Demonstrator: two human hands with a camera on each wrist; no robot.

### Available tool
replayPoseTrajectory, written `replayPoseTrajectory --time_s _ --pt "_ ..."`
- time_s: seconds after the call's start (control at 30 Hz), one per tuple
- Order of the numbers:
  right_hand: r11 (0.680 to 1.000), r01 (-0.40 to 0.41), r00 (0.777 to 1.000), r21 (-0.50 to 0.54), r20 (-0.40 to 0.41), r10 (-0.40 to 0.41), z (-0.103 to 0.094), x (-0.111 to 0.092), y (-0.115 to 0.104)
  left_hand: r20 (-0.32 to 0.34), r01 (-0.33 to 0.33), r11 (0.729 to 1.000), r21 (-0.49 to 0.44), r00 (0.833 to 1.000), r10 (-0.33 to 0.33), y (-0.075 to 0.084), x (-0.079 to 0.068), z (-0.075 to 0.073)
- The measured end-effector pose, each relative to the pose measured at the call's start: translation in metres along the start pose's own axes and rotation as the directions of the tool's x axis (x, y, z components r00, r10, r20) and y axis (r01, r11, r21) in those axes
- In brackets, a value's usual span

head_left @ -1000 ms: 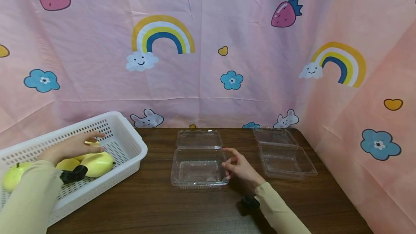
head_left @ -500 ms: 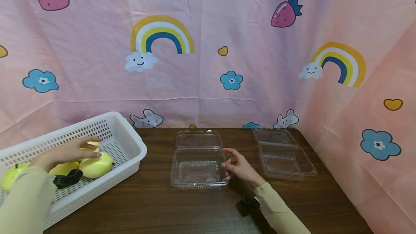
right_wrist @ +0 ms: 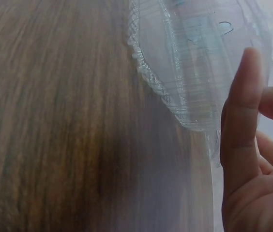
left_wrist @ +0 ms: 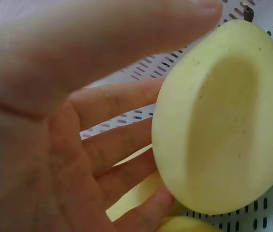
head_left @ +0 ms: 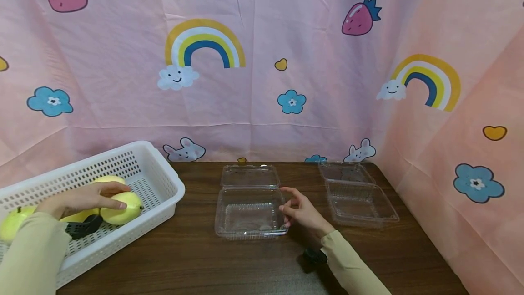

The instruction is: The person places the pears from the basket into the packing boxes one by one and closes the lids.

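Note:
In the head view my left hand (head_left: 88, 198) reaches into the white perforated basket (head_left: 180, 191) at a yellow-green pear (head_left: 131, 208). Its thumb overlaps the near side of this pear, and the fingers extend along the far side. From the left wrist, the pear (left_wrist: 219, 121) shows its dark stem and a shadow across its face; the fingers pass behind it, their tips hidden. My right hand (head_left: 304, 213) holds the right rim of an open clear plastic clamshell container (head_left: 249, 211) with thumb and fingertips. Its straight thumb (right_wrist: 245, 106) overlaps the clear wall in the right wrist view.
Other yellow pears lie in the basket, one (head_left: 16, 222) at its left and one (head_left: 108, 179) behind the hand. A second open clear clamshell container (head_left: 362, 199) stands on the brown wooden table (head_left: 229, 267) at right. A printed pink curtain (head_left: 254, 117) hangs behind.
My left hand has lowered, with its thumb now over the near side of the pear and the fingers farther down behind it. The right hand and both containers have stayed put.

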State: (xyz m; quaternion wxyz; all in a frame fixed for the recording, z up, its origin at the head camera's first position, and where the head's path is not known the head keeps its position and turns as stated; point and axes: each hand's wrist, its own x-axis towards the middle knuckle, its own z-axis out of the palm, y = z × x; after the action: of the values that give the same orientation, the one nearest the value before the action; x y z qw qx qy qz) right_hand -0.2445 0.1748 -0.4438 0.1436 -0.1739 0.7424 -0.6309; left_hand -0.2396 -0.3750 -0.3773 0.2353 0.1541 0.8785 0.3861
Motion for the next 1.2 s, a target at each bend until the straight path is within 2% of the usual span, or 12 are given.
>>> replayPoseTrajectory --time_s 0.17,0.33,0.67,0.8,0.9,1.03,1.2 --pt "1.0 0.005 1.0 -0.002 0.006 -0.005 0.0 0.0 0.0 -0.011 0.021 0.998 0.065 1.0 -0.021 0.001 0.001 0.002" --pt "1.0 -0.004 1.0 -0.005 0.0 0.004 0.0 0.001 0.0 -0.024 0.042 0.995 0.09 0.999 -0.04 0.003 0.005 0.003" --pt "0.999 0.011 1.0 -0.046 0.01 -0.011 -0.001 0.0 0.0 -0.005 0.051 0.995 0.09 0.999 -0.051 0.007 0.013 0.009" --pt "0.999 0.014 1.0 -0.033 0.015 -0.014 -0.001 0.001 0.0 0.012 0.043 0.995 0.09 0.999 -0.044 0.006 0.015 0.013" --pt "1.0 0.013 1.0 -0.016 0.019 -0.012 0.0 0.002 -0.001 0.039 0.081 0.995 0.053 0.996 -0.083 0.002 0.016 0.015" --pt "1.0 0.006 1.0 -0.01 0.02 -0.005 0.0 0.002 -0.001 0.048 0.168 0.986 -0.018 0.985 -0.167 -0.005 0.016 0.016" --pt "1.0 0.014 1.0 -0.026 0.026 -0.013 -0.001 0.001 -0.002 0.028 0.182 0.981 -0.066 0.983 -0.181 -0.009 0.017 0.017"
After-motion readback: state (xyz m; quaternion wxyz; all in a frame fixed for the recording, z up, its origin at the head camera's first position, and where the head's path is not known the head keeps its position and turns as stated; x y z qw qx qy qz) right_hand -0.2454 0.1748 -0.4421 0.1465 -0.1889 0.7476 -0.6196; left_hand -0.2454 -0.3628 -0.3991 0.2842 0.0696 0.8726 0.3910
